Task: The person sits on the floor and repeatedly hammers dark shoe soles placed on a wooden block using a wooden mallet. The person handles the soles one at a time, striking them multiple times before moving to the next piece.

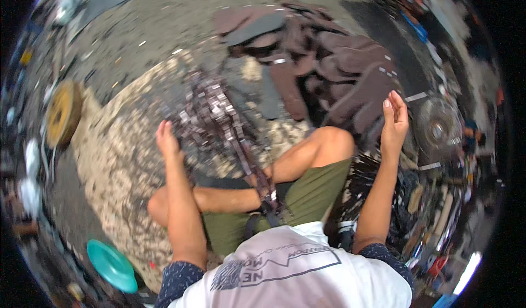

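My left hand (pixel 167 139) is raised over the worn, speckled mat, left of a tangled heap of glossy dark-brown strips (pixel 216 108). Its fingers look stretched out, though blurred, and I see nothing in them. A strand of the strips trails down to my lap, between my crossed legs. On the right, my right hand (pixel 395 123) is held up beside a pile of dark-brown, flat, round-ended pieces (pixel 350 67). Its fingers are slightly curled with the thumb apart, and nothing shows in it. One piece (pixel 287 86) stands out from the pile toward my knee.
The mat (pixel 118 160) is spread over a grey floor. A teal bowl (pixel 112 267) stands at lower left, and a yellow-brown round thing (pixel 63 114) farther up. Right of me are a round, fan-like grille (pixel 436 127), a dark bristly bundle (pixel 364 179) and cluttered tools.
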Action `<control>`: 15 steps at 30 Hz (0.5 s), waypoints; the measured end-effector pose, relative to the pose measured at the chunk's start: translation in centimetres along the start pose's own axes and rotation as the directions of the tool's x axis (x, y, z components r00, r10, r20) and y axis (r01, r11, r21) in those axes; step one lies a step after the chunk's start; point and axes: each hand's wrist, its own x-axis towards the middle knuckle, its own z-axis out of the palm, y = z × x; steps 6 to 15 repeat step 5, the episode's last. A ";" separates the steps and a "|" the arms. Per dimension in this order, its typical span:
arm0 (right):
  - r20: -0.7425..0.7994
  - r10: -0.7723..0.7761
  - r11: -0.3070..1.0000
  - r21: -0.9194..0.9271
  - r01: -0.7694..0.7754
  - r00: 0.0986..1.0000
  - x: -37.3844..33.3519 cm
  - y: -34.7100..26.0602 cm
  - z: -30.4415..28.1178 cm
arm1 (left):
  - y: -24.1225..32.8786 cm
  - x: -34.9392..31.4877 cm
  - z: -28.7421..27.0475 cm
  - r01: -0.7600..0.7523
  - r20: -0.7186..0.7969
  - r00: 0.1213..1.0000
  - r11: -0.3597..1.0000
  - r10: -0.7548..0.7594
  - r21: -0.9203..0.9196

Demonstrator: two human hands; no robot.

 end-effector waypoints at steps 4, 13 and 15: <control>-0.261 0.072 0.988 -0.110 -0.104 0.963 3.9 8.5 -3.5 | -2.9 1.8 2.6 -0.159 0.191 0.977 0.914 0.092 0.374; -0.279 0.019 0.976 -0.204 -0.079 0.960 5.6 11.5 -4.9 | -2.5 0.7 7.3 -0.189 0.260 0.961 0.913 0.096 0.363; -0.279 0.019 0.976 -0.204 -0.079 0.960 5.6 11.5 -4.9 | -2.5 0.7 7.3 -0.189 0.260 0.961 0.913 0.096 0.363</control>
